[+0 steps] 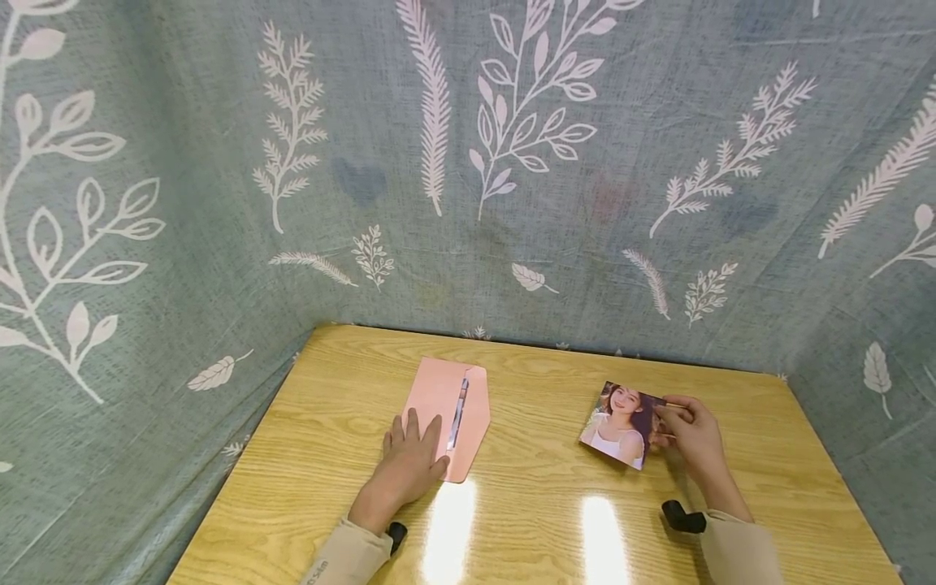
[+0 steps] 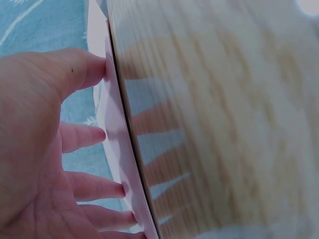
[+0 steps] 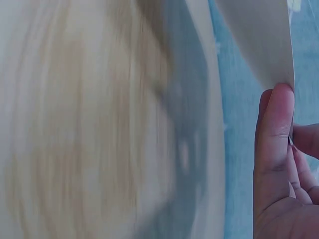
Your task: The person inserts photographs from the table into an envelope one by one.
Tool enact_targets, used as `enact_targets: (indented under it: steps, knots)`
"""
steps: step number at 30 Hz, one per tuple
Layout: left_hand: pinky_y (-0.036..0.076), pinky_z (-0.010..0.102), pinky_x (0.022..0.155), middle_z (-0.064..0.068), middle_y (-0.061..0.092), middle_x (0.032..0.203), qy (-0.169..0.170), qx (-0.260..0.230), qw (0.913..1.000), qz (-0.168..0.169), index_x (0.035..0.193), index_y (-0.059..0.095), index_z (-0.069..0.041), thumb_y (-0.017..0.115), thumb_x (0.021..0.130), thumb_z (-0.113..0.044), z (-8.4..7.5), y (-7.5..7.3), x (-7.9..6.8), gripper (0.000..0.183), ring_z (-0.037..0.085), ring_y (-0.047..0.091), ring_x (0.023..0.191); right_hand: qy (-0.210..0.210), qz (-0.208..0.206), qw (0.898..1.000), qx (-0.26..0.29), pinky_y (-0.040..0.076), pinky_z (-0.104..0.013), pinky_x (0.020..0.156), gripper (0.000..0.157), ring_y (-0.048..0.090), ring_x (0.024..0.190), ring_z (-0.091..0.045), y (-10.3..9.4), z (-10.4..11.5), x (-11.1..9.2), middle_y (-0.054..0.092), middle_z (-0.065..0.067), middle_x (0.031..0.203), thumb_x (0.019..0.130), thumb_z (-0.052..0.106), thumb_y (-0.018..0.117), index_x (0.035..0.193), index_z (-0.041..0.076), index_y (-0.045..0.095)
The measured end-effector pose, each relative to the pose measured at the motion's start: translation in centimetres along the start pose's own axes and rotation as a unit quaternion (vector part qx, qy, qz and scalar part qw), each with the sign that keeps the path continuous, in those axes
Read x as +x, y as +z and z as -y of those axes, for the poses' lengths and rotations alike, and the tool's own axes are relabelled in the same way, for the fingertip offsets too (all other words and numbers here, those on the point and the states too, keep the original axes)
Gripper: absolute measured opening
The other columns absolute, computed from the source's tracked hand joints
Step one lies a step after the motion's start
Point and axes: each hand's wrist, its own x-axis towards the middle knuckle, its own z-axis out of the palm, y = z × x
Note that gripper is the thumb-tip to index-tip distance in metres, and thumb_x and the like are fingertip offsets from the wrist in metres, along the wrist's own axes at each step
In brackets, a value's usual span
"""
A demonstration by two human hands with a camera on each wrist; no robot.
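A pink envelope point(image 1: 431, 386) lies on the table with its flap unfolded to the right. A strip of a picture point(image 1: 458, 413) shows at its opening. My left hand point(image 1: 411, 459) rests on the envelope's lower part, fingers spread and fairly straight; in the left wrist view the fingertips point(image 2: 117, 190) touch the pink paper. My right hand point(image 1: 691, 431) pinches the right edge of a photo point(image 1: 614, 426) of a person in a white top, held above the table. In the right wrist view the photo's pale back point(image 3: 264, 40) shows between thumb and fingers.
The wooden table point(image 1: 534, 487) has a glossy top with two bright reflections near its front. A grey-green curtain point(image 1: 453, 268) with white leaf prints hangs behind it and along both sides. Black wrist mounts point(image 1: 683, 517) sit by the sleeves.
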Motion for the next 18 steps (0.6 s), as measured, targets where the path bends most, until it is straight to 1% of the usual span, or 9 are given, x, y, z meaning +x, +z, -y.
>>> enact_targets:
  steps: [4, 10, 14, 18]
  knots:
    - [0.016, 0.064, 0.099, 0.032, 0.012, 0.145, 0.000, -0.004, 1.0000, 0.002, 0.146, 0.028, -0.014, 0.053, 0.090, -0.043, 0.1, 0.1, 0.0, 0.068, 0.053, 0.007, 0.130, 0.000, 0.009, 1.000, -0.004, 0.053, -0.038, 0.060, 0.038, 0.061, 0.067, -0.016, 2.2, 0.2, 0.4, 0.061, -0.006, 0.089, 0.093, 0.010, 0.055, 0.123, -0.007, 0.039]
    - [0.015, 0.064, 0.099, 0.032, 0.012, 0.145, 0.000, -0.007, 1.0000, 0.000, 0.146, 0.027, -0.014, 0.053, 0.091, -0.043, 0.1, 0.1, 0.0, 0.067, 0.053, 0.006, 0.130, 0.001, 0.020, 1.000, -0.005, 0.054, -0.039, 0.060, 0.035, 0.060, 0.069, -0.018, 5.5, 0.8, 1.4, 0.060, -0.008, 0.093, 0.093, 0.010, 0.054, 0.122, -0.004, 0.041]
    - [0.017, 0.064, 0.098, 0.033, 0.014, 0.145, 0.003, -0.007, 1.0000, -0.005, 0.146, 0.029, -0.013, 0.054, 0.090, -0.042, 0.1, 0.0, -0.1, 0.067, 0.054, 0.008, 0.129, -0.004, 0.028, 1.000, -0.001, 0.052, -0.047, 0.063, 0.032, 0.060, 0.067, -0.019, 7.6, 1.2, 1.9, 0.058, -0.012, 0.094, 0.092, 0.009, 0.055, 0.120, -0.003, 0.044]
    - [0.017, 0.065, 0.097, 0.034, 0.015, 0.144, 0.008, -0.006, 0.9999, -0.007, 0.145, 0.030, -0.012, 0.055, 0.090, -0.041, 0.1, 0.0, -0.2, 0.067, 0.055, 0.009, 0.128, -0.003, 0.040, 0.999, 0.008, 0.051, -0.049, 0.063, 0.031, 0.060, 0.063, -0.018, 9.6, 1.5, 2.2, 0.057, -0.012, 0.092, 0.092, 0.007, 0.055, 0.119, -0.003, 0.044]
